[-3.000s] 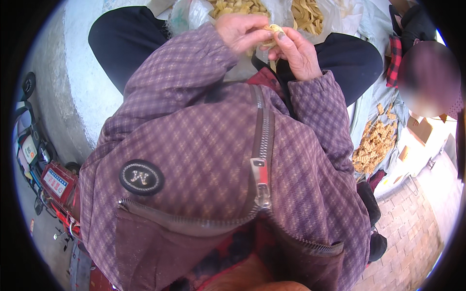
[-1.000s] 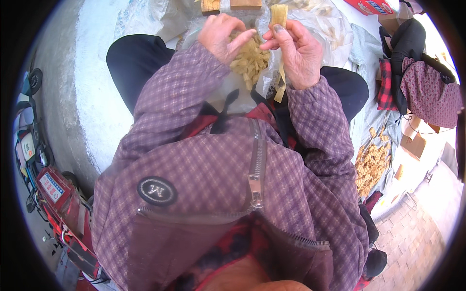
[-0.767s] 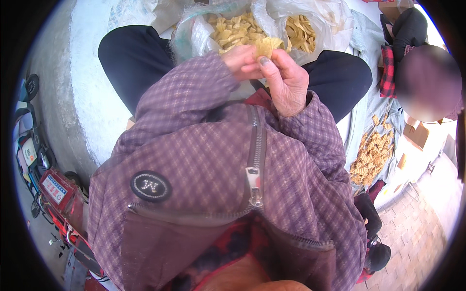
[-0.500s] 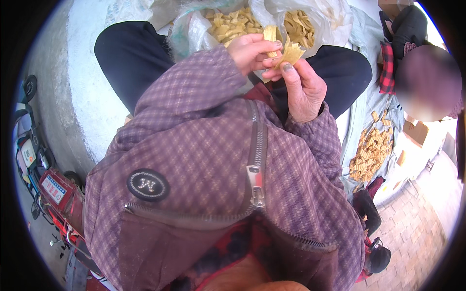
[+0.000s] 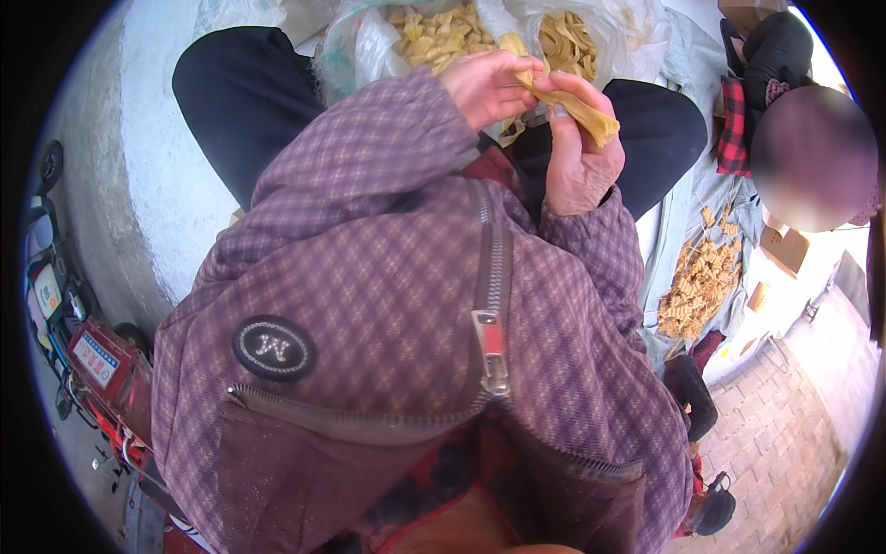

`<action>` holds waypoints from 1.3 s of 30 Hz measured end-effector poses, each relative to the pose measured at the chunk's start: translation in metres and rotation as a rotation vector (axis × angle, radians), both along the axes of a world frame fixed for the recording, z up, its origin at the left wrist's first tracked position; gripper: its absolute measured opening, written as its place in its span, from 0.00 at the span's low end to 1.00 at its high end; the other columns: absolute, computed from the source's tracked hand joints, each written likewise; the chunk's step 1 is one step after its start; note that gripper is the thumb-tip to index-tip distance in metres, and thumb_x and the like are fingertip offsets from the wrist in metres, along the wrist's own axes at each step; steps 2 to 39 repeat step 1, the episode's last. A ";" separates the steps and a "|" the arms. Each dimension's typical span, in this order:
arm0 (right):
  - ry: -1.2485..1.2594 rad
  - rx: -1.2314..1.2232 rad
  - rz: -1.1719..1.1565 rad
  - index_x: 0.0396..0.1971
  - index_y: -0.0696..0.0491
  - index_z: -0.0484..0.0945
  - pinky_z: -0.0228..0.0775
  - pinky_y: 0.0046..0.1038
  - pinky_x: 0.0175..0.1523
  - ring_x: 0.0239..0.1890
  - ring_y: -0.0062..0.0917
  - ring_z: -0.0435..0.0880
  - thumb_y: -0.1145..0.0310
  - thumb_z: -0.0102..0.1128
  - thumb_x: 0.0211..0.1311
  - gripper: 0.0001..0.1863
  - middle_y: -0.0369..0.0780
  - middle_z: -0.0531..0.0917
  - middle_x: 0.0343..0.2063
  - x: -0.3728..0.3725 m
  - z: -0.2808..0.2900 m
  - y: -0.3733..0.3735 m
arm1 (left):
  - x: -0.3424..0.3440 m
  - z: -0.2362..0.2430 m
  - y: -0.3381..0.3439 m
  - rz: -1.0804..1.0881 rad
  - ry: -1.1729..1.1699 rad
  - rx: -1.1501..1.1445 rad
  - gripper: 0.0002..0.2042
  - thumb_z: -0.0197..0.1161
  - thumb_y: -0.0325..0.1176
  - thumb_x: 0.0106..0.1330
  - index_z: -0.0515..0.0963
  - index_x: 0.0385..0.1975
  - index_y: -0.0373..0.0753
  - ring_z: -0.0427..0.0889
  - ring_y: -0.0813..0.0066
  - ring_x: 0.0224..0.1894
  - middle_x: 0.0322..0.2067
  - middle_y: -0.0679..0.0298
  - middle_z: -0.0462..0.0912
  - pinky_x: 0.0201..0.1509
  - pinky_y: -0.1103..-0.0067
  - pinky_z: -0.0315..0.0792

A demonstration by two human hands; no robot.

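A yellowish, flat, pliable strip [image 5: 583,114] that looks like food, perhaps bean curd skin, stretches between my two hands above my lap. My left hand [image 5: 489,88] pinches its upper left end between thumb and fingers. Closed around the middle of the strip is my right hand [image 5: 583,152], its thumb pressed on the near side and the free end sticking out to the right. Just beyond the hands stands a clear plastic bag [image 5: 365,60] full of similar yellow pieces [image 5: 443,37]. A second bag beside it holds more folded strips [image 5: 568,46].
To the right, a heap of wavy yellow pieces on thin sticks [image 5: 701,282] lies on pale sheeting. Another person [image 5: 784,55] sits at the upper right, near a cardboard box [image 5: 786,249]. A red vehicle [image 5: 111,360] stands at the far left.
The strip, earlier fanned and folded between my fingertips, now lies lengthwise across both hands, its end pointing right. My right hand has turned and shifted slightly right.
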State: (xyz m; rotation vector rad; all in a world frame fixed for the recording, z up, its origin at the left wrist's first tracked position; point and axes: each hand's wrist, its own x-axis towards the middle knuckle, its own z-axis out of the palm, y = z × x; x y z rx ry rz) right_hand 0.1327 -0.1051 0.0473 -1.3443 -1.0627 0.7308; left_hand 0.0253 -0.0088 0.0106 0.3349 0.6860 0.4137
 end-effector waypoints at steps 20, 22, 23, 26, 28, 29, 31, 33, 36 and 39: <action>0.017 0.011 0.016 0.44 0.55 0.73 0.65 0.20 0.50 0.42 0.21 0.76 0.84 0.44 0.53 0.18 0.38 0.78 0.40 0.001 -0.004 0.000 | 0.000 0.002 -0.001 0.002 0.008 -0.019 0.16 0.57 0.35 0.61 0.70 0.46 0.34 0.73 0.70 0.49 0.45 0.57 0.74 0.57 0.78 0.66; 0.017 0.011 0.016 0.44 0.55 0.73 0.65 0.20 0.50 0.42 0.21 0.76 0.84 0.44 0.53 0.18 0.38 0.78 0.40 0.001 -0.004 0.000 | 0.000 0.002 -0.001 0.002 0.008 -0.019 0.16 0.57 0.35 0.61 0.70 0.46 0.34 0.73 0.70 0.49 0.45 0.57 0.74 0.57 0.78 0.66; 0.017 0.011 0.016 0.44 0.55 0.73 0.65 0.20 0.50 0.42 0.21 0.76 0.84 0.44 0.53 0.18 0.38 0.78 0.40 0.001 -0.004 0.000 | 0.000 0.002 -0.001 0.002 0.008 -0.019 0.16 0.57 0.35 0.61 0.70 0.46 0.34 0.73 0.70 0.49 0.45 0.57 0.74 0.57 0.78 0.66; 0.017 0.011 0.016 0.44 0.55 0.73 0.65 0.20 0.50 0.42 0.21 0.76 0.84 0.44 0.53 0.18 0.38 0.78 0.40 0.001 -0.004 0.000 | 0.000 0.002 -0.001 0.002 0.008 -0.019 0.16 0.57 0.35 0.61 0.70 0.46 0.34 0.73 0.70 0.49 0.45 0.57 0.74 0.57 0.78 0.66; 0.017 0.011 0.016 0.44 0.55 0.73 0.65 0.20 0.50 0.42 0.21 0.76 0.84 0.44 0.53 0.18 0.38 0.78 0.40 0.001 -0.004 0.000 | 0.000 0.002 -0.001 0.002 0.008 -0.019 0.16 0.57 0.35 0.61 0.70 0.46 0.34 0.73 0.70 0.49 0.45 0.57 0.74 0.57 0.78 0.66; 0.017 0.011 0.016 0.44 0.55 0.73 0.65 0.20 0.50 0.42 0.21 0.76 0.84 0.44 0.53 0.18 0.38 0.78 0.40 0.001 -0.004 0.000 | 0.000 0.002 -0.001 0.002 0.008 -0.019 0.16 0.57 0.35 0.61 0.70 0.46 0.34 0.73 0.70 0.49 0.45 0.57 0.74 0.57 0.78 0.66; 0.017 0.011 0.016 0.44 0.55 0.73 0.65 0.20 0.50 0.42 0.21 0.76 0.84 0.44 0.53 0.18 0.38 0.78 0.40 0.001 -0.004 0.000 | 0.000 0.002 -0.001 0.002 0.008 -0.019 0.16 0.57 0.35 0.61 0.70 0.46 0.34 0.73 0.70 0.49 0.45 0.57 0.74 0.57 0.78 0.66; 0.017 0.011 0.016 0.44 0.55 0.73 0.65 0.20 0.50 0.42 0.21 0.76 0.84 0.44 0.53 0.18 0.38 0.78 0.40 0.001 -0.004 0.000 | 0.000 0.002 -0.001 0.002 0.008 -0.019 0.16 0.57 0.35 0.61 0.70 0.46 0.34 0.73 0.70 0.49 0.45 0.57 0.74 0.57 0.78 0.66; 0.017 0.011 0.016 0.44 0.55 0.73 0.65 0.20 0.50 0.42 0.21 0.76 0.84 0.44 0.53 0.18 0.38 0.78 0.40 0.001 -0.004 0.000 | 0.000 0.002 -0.001 0.002 0.008 -0.019 0.16 0.57 0.35 0.61 0.70 0.46 0.34 0.73 0.70 0.49 0.45 0.57 0.74 0.57 0.78 0.66; 0.017 0.011 0.016 0.44 0.55 0.73 0.65 0.20 0.50 0.42 0.21 0.76 0.84 0.44 0.53 0.18 0.38 0.78 0.40 0.001 -0.004 0.000 | 0.000 0.002 -0.001 0.002 0.008 -0.019 0.16 0.57 0.35 0.61 0.70 0.46 0.34 0.73 0.70 0.49 0.45 0.57 0.74 0.57 0.78 0.66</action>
